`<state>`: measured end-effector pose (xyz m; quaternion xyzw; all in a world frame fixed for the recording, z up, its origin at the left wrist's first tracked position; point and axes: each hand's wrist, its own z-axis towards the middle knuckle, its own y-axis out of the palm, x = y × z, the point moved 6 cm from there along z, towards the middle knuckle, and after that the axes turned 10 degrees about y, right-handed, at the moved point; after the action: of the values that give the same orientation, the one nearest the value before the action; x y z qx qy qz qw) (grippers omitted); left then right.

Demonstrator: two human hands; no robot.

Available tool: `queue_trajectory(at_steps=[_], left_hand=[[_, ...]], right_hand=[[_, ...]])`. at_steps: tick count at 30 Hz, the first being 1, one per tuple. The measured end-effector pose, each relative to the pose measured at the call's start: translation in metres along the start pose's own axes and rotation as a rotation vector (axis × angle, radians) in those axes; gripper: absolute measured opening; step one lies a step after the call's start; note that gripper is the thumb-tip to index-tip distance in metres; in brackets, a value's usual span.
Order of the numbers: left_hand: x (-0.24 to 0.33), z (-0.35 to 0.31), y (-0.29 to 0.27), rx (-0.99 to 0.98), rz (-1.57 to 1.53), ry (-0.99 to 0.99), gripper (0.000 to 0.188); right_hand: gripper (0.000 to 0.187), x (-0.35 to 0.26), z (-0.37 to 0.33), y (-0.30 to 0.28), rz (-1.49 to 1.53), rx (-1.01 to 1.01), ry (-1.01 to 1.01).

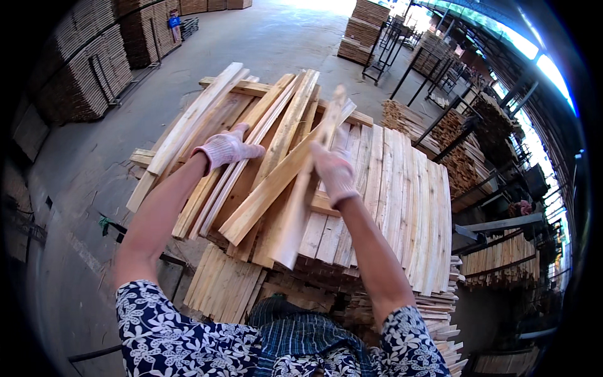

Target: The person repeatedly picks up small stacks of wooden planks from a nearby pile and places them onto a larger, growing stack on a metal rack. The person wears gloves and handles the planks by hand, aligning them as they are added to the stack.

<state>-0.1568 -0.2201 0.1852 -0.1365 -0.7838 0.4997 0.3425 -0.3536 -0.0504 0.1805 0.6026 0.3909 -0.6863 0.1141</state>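
Note:
Both my hands wear pale knitted gloves. In my right hand (334, 171) is a long wooden board (295, 226), tilted and smeared by motion, its far end raised. Another board (267, 198) lies slantwise just left of it, across other boards. My left hand (227, 149) rests on the loose boards at the left of the pile, thumb and fingers apart, beside some narrow pale boards (242, 166). The fingertips of my right hand are partly hidden by the blurred board. To the right, a row of boards (389, 188) lies side by side on the stack.
A crosswise wooden strip (361, 117) runs under the loose boards. Tall timber stacks (94, 69) stand at far left, another stack (364, 28) at the back. Black metal frames (440, 81) and more timber (502, 257) line the right. Shorter boards (220, 283) lie below the pile's near edge.

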Motion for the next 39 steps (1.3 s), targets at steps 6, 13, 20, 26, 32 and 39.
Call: queue_trajectory(at_steps=[6,13,20,26,32,39], left_hand=[[0.013,-0.005,-0.014,0.166,0.059,0.017,0.091],[0.029,-0.010,-0.012,0.197,0.298,-0.054,0.081],[0.027,0.010,-0.013,0.046,0.265,-0.089,0.075],[-0.001,0.023,-0.025,-0.036,-0.221,-0.026,0.058],[-0.041,0.018,-0.025,0.135,-0.334,-0.022,0.069],[0.014,0.004,0.001,0.351,0.417,-0.133,0.066]], right_hand=[[0.103,0.032,0.073,0.059,-0.442,-0.116,0.183],[0.099,-0.003,0.018,-0.006,-0.271,-0.219,0.348],[0.102,0.029,-0.005,-0.180,-0.636,-0.339,-0.037],[0.086,0.138,-0.001,-0.270,-1.105,-0.295,-0.179],[0.074,0.157,-0.003,-0.276,-0.929,-0.244,-0.146],[0.075,0.124,0.051,-0.266,-0.852,-0.264,-0.248]])
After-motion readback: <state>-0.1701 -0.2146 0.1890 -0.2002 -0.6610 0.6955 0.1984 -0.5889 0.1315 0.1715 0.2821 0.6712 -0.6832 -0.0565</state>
